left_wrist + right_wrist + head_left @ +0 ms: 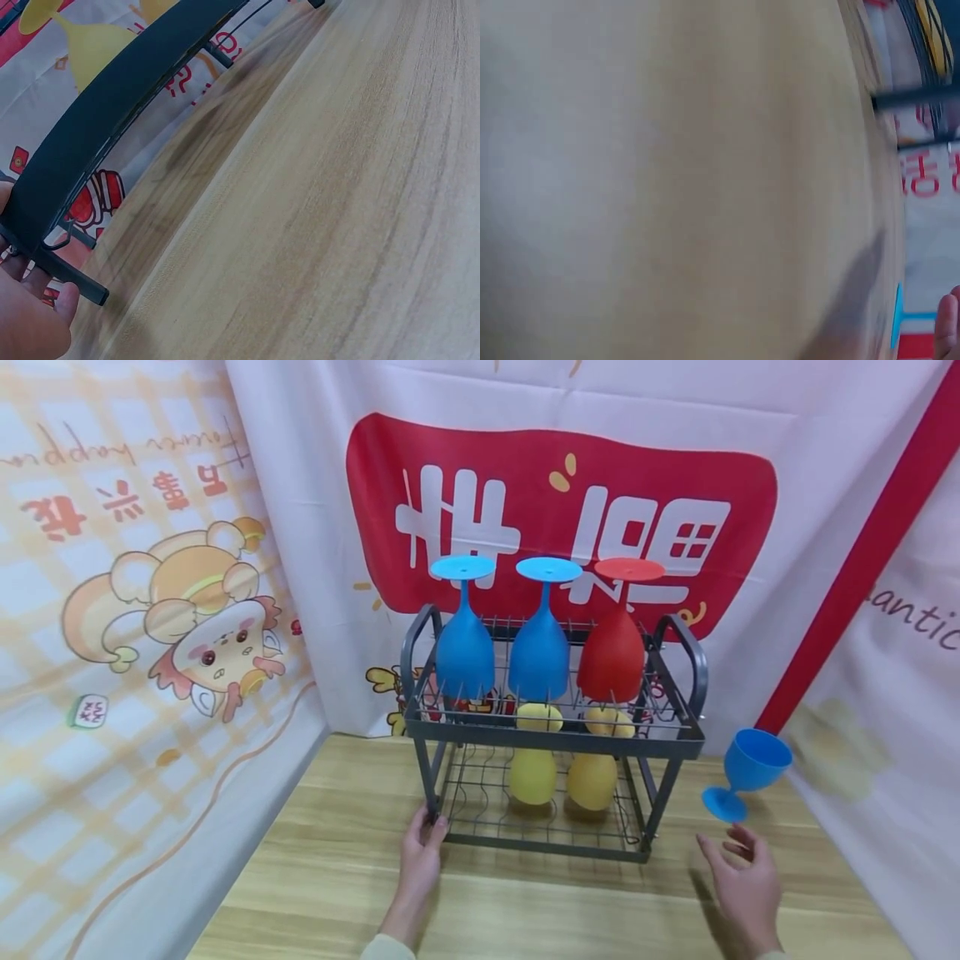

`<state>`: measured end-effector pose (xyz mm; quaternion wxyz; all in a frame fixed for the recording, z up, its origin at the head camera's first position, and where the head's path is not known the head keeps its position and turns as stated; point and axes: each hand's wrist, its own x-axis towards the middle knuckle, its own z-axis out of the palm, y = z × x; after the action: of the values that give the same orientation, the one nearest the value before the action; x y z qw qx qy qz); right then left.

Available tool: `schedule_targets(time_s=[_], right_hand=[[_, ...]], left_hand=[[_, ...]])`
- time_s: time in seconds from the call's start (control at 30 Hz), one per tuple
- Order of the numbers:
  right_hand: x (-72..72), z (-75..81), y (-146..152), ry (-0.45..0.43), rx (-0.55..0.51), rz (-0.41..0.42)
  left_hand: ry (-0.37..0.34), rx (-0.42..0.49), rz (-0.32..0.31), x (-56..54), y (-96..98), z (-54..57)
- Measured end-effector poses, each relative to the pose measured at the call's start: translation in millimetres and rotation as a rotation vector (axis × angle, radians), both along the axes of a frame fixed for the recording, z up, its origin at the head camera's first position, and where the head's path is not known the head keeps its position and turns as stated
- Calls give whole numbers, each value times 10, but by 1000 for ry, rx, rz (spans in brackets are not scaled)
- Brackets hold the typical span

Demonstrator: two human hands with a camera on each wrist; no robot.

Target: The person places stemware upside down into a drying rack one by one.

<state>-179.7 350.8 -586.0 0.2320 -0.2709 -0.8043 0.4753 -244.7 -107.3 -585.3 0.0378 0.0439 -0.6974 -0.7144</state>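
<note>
A black two-tier rack stands on the table. My left hand grips its front left lower corner; in the left wrist view the fingers wrap around the rack's foot. On the upper tier, two blue goblets and a red goblet sit upside down. Two yellow goblets are inverted on the lower tier. Right of the rack, another blue goblet stands upright. Just in front of its base, my right hand hovers with loosely bent fingers, holding nothing.
The wood-grain table extends in front of the rack. Printed cloth hangs behind and along both sides, close to the blue goblet on the right. Curved handles rise at both ends of the rack.
</note>
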Motion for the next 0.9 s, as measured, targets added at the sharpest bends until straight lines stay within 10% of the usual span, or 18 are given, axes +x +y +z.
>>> schedule_targets(time_s=[0.33,0.9], right_hand=[[-486,120,582,-121,-151,-24],[-751,453,874,-212,-204,-53]], left_hand=[[8,1,-2,8,6,-18],[12,-8,-5,-8,-12,-14]])
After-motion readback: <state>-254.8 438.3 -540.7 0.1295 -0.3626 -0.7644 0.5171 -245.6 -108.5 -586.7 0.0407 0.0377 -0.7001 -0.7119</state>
